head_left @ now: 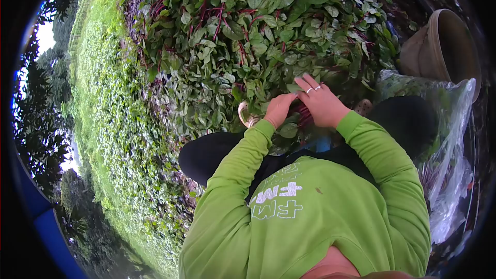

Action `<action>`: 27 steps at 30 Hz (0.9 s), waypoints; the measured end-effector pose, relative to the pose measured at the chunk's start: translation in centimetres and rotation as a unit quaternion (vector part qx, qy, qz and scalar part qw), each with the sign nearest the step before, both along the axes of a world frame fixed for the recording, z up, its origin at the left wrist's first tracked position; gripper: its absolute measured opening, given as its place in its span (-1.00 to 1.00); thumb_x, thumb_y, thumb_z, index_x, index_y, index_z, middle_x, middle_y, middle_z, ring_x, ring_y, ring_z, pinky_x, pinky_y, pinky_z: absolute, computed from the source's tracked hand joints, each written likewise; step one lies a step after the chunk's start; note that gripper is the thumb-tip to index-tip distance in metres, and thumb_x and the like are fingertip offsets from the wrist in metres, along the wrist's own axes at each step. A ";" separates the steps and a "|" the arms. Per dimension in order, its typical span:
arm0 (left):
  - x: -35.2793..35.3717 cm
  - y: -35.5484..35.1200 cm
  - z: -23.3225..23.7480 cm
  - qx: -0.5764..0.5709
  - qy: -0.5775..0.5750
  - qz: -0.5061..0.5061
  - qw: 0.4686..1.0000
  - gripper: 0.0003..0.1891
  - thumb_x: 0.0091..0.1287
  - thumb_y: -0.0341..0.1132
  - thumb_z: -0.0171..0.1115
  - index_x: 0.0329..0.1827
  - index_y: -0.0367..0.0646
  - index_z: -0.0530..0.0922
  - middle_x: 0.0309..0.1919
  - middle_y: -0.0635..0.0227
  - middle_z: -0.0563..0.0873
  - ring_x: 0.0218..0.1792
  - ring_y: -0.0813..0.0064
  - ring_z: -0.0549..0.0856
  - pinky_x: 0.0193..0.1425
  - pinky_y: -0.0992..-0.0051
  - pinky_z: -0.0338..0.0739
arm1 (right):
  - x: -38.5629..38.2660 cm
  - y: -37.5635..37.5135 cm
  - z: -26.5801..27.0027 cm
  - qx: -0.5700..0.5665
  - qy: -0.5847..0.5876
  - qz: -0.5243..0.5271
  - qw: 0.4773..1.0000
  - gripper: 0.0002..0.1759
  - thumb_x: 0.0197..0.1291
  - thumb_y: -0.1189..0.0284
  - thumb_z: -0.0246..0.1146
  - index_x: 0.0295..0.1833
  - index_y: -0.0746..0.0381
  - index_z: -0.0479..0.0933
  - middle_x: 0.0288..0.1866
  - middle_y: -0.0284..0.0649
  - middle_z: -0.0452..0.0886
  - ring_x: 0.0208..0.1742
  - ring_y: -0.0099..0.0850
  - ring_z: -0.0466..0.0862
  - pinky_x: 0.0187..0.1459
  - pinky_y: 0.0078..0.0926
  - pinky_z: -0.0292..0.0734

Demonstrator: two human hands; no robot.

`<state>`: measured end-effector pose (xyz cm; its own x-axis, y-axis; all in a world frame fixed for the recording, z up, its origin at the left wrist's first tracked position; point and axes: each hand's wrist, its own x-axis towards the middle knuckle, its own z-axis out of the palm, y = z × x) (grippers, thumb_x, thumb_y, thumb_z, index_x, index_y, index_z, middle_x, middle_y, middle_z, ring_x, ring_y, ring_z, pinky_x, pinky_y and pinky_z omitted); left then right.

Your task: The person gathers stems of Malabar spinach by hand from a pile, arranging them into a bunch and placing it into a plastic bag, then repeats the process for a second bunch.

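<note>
My left hand [279, 109] is closed, its fingertips pinching by a bunch of red-stemmed leafy greens [306, 115] in front of my lap. Close against it, my right hand [324, 105] has its fingers stretched out over the leaves, with a ring showing. The bunch's red stems run between the two hands, partly hidden beneath the right palm. Just ahead lies a large heap of the same greens [243, 36], with glossy oval leaves and reddish-purple stems. A pale curved rim [242, 114] shows beside my left wrist; what it belongs to is hidden.
A brown tub [429, 51] lies tipped on its side at the right. Clear plastic sheeting [447, 175] spreads beside my right knee [408, 124], with some stems under it. Low green plants [113, 139] grow along the left. My left knee [209, 157] borders the heap.
</note>
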<state>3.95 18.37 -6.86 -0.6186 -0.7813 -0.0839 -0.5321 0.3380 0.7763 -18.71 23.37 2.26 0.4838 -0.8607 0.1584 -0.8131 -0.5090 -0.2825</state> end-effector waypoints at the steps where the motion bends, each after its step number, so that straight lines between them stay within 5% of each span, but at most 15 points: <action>1: -0.1 0.3 0.4 0.041 0.011 0.019 0.999 -0.71 0.54 -0.22 0.05 0.09 -0.09 0.69 -0.03 -0.02 0.78 0.02 -0.03 0.75 0.15 0.20 0.62 | -0.1 0.1 -0.3 0.014 0.000 0.007 1.000 -0.40 0.03 0.45 0.33 0.27 0.28 0.50 0.04 -0.12 0.65 0.15 -0.15 0.65 0.19 -0.21 0.47; 4: -1.0 0.0 1.7 0.226 0.063 0.082 0.969 -0.65 0.47 -0.09 0.14 -0.13 -0.16 0.77 -0.09 0.02 0.81 0.01 0.04 0.76 0.10 0.13 0.63 | 0.2 0.1 -0.9 0.148 0.031 0.018 0.988 -0.37 -0.04 0.42 0.35 0.25 0.27 0.53 0.01 -0.14 0.66 0.12 -0.14 0.66 0.19 -0.20 0.47; 7: 0.8 -5.3 -0.6 0.059 -0.105 -0.147 0.982 -0.63 0.45 -0.06 0.14 -0.09 -0.16 0.77 -0.04 0.04 0.82 0.09 0.09 0.74 0.16 0.13 0.61 | 1.2 0.2 -0.4 0.168 0.078 0.027 0.982 -0.47 -0.03 0.43 0.36 0.15 0.22 0.55 -0.04 -0.15 0.67 0.08 -0.18 0.67 0.17 -0.20 0.46; 8: 2.5 -6.9 -3.5 0.044 -0.113 0.060 0.991 -0.66 0.42 -0.09 0.17 -0.07 -0.12 0.78 -0.06 0.05 0.82 0.08 0.07 0.75 0.17 0.12 0.61 | 1.2 0.2 0.3 0.149 0.088 0.043 0.984 -0.52 -0.01 0.43 0.37 0.11 0.21 0.55 -0.05 -0.16 0.67 0.06 -0.20 0.67 0.13 -0.22 0.46; 10: 4.9 -9.1 -6.9 -0.069 -0.119 0.410 0.902 -0.69 0.39 -0.11 0.20 -0.02 -0.05 0.79 -0.08 0.05 0.84 0.03 0.01 0.77 0.15 0.08 0.63 | 1.1 0.1 0.5 0.111 0.095 0.062 0.987 -0.59 0.02 0.43 0.37 0.04 0.19 0.55 -0.08 -0.17 0.67 0.04 -0.24 0.67 0.09 -0.24 0.45; 12: 7.3 -10.7 -9.9 -0.186 -0.167 0.474 0.844 -0.68 0.35 -0.12 0.23 0.03 0.00 0.78 -0.09 0.04 0.84 -0.02 -0.07 0.79 0.13 0.05 0.66 | 1.2 0.2 -0.3 0.077 0.082 0.069 0.991 -0.64 0.02 0.43 0.37 -0.01 0.17 0.55 -0.09 -0.18 0.67 0.01 -0.26 0.66 0.08 -0.25 0.45; 13: 9.6 -11.4 -13.5 -0.209 -0.216 0.402 0.865 -0.67 0.33 -0.13 0.25 0.06 0.00 0.77 -0.10 0.03 0.84 -0.03 -0.09 0.80 0.13 0.04 0.67 | 1.2 0.3 -0.5 0.084 0.080 0.072 0.991 -0.64 0.02 0.43 0.37 -0.02 0.17 0.55 -0.09 -0.19 0.66 0.01 -0.26 0.66 0.08 -0.26 0.45; 17: 15.3 -15.5 -12.7 0.024 -0.388 0.303 0.870 -0.58 0.26 -0.24 0.31 0.21 0.01 0.73 -0.10 -0.04 0.84 0.01 -0.09 0.80 0.18 0.08 0.69 | 0.7 -0.4 0.1 0.102 0.091 0.069 0.988 -0.65 0.02 0.43 0.37 -0.02 0.18 0.55 -0.10 -0.19 0.66 0.01 -0.26 0.65 0.07 -0.26 0.46; 19: 19.9 -16.5 -10.5 -0.007 -0.329 0.440 0.835 -0.53 0.23 -0.34 0.33 0.26 -0.02 0.71 -0.13 -0.01 0.84 -0.01 -0.01 0.82 0.17 0.12 0.70 | 0.7 -0.5 0.4 0.106 0.100 0.072 0.987 -0.65 0.02 0.43 0.37 -0.03 0.19 0.55 -0.11 -0.19 0.66 0.00 -0.26 0.65 0.07 -0.26 0.46; 21: 27.5 -18.4 -12.8 -0.054 -0.146 0.656 0.739 -0.55 0.24 -0.36 0.33 0.24 -0.12 0.71 -0.08 -0.02 0.84 -0.08 0.06 0.84 0.11 0.12 0.73 | 0.8 -0.5 0.4 0.104 0.103 0.069 0.987 -0.65 0.02 0.43 0.37 -0.03 0.19 0.55 -0.12 -0.20 0.66 -0.01 -0.26 0.66 0.07 -0.27 0.47; 22: 24.8 -18.2 -8.1 -0.183 -0.292 0.740 0.577 -0.57 0.24 -0.39 0.32 0.21 -0.17 0.71 -0.05 -0.03 0.83 -0.10 0.08 0.84 0.11 0.12 0.73 | 0.9 -0.5 0.2 0.101 0.094 0.071 0.988 -0.65 0.01 0.43 0.37 -0.03 0.19 0.54 -0.13 -0.20 0.66 -0.01 -0.26 0.66 0.06 -0.27 0.47; 24: 20.9 -17.9 -2.6 -0.284 -0.433 0.725 0.454 -0.59 0.24 -0.42 0.32 0.20 -0.23 0.70 0.01 -0.07 0.81 -0.12 0.08 0.84 0.11 0.11 0.73 | 1.1 -0.2 -0.4 0.095 0.079 0.071 0.990 -0.65 0.01 0.43 0.37 -0.03 0.18 0.54 -0.13 -0.20 0.66 -0.02 -0.26 0.66 0.05 -0.28 0.47; 25: 21.3 -17.9 -3.1 -0.267 -0.447 0.672 0.527 -0.58 0.25 -0.43 0.33 0.21 -0.24 0.69 0.03 -0.09 0.80 -0.11 0.06 0.84 0.12 0.09 0.73 | 1.3 -0.1 -0.4 0.098 0.077 0.075 0.989 -0.65 0.01 0.44 0.37 -0.04 0.18 0.54 -0.13 -0.20 0.65 -0.02 -0.26 0.66 0.05 -0.28 0.47; 27: 20.9 -18.6 -5.2 -0.126 -0.202 0.581 0.779 -0.56 0.29 -0.40 0.28 0.27 -0.19 0.68 0.03 -0.13 0.79 -0.06 -0.02 0.82 0.13 0.06 0.70 | 1.5 -0.1 -0.4 0.101 0.075 0.080 0.989 -0.66 0.01 0.44 0.36 -0.05 0.19 0.53 -0.14 -0.20 0.65 -0.03 -0.26 0.66 0.05 -0.29 0.47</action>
